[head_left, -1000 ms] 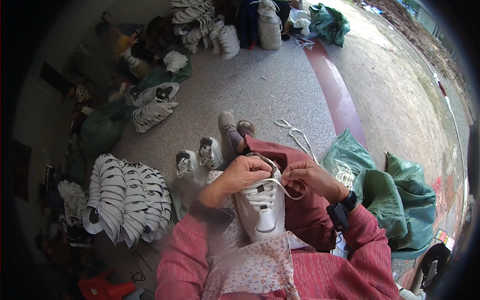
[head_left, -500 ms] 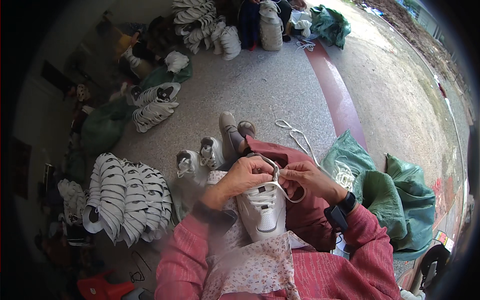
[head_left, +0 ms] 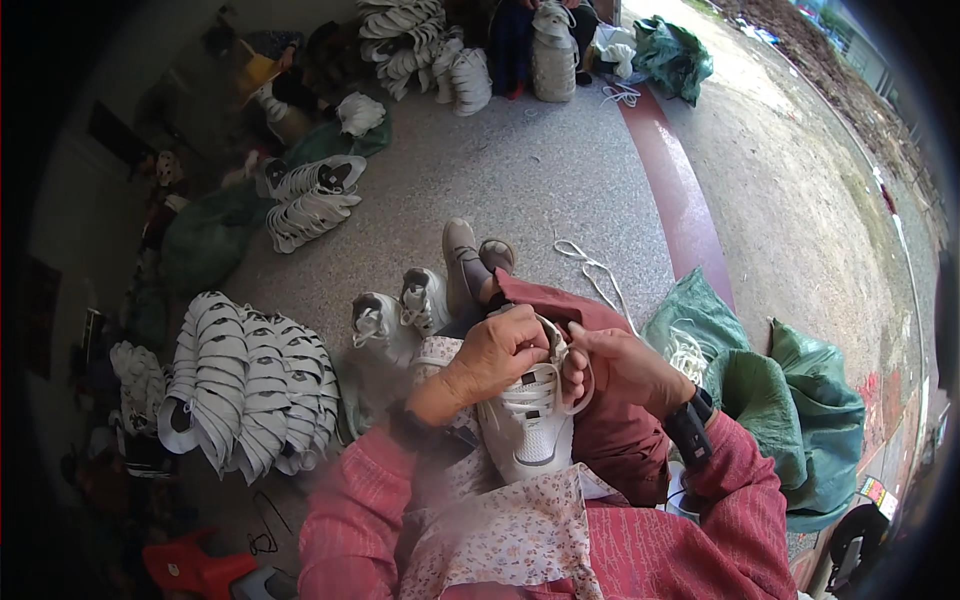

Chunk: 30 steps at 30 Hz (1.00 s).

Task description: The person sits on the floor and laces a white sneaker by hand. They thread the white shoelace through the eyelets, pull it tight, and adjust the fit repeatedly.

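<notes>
The person sits with a white sneaker (head_left: 530, 425) on their lap, near the bottom middle of the scene, and looks to be midway through lacing it; the next move would call for feeding the lace end through an upper eyelet and drawing it snug. The left hand (head_left: 497, 352) is curled over the shoe's collar, gripping it, while the right hand (head_left: 622, 368) pinches the white lace (head_left: 580, 385) between narrowed fingers.
</notes>
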Motion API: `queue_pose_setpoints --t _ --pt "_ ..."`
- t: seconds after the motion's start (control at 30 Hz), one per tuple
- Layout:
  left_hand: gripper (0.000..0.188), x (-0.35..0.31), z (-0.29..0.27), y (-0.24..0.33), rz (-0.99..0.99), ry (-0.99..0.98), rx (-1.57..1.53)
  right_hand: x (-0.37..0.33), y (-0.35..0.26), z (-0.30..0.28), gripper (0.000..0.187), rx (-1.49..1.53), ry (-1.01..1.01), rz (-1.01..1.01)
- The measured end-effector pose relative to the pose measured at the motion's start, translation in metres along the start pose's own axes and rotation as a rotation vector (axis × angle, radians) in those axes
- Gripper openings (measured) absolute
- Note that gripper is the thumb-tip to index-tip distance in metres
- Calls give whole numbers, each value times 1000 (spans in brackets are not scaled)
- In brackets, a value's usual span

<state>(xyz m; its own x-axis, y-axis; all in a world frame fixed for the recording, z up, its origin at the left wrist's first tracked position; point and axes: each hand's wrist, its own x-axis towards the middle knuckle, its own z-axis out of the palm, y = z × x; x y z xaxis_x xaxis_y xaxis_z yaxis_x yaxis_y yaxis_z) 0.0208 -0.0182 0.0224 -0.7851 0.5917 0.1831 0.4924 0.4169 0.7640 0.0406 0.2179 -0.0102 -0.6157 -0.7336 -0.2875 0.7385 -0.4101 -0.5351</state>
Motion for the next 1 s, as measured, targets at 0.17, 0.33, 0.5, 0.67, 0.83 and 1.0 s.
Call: queue_pose_setpoints --t 0.17,0.33,0.5,0.67,0.83,1.0 --pt "11 -12 -42 26 143 65 480 -16 -13 5 62 79 22 -99" --pt "10 -44 -96 28 -144 139 653 -16 -6 -3 46 24 150 -101" --pt "8 -71 -114 21 -381 81 717 -17 -2 2 25 -228 227 -173" --pt "8 -83 -106 13 -448 -38 721 -16 1 9 25 -473 243 -257" --pt "7 -84 -114 2 -508 95 801 -14 2 7 18 -717 244 -311" --pt "19 -71 -95 11 -205 177 602 -10 -5 25 16 -953 347 -306"
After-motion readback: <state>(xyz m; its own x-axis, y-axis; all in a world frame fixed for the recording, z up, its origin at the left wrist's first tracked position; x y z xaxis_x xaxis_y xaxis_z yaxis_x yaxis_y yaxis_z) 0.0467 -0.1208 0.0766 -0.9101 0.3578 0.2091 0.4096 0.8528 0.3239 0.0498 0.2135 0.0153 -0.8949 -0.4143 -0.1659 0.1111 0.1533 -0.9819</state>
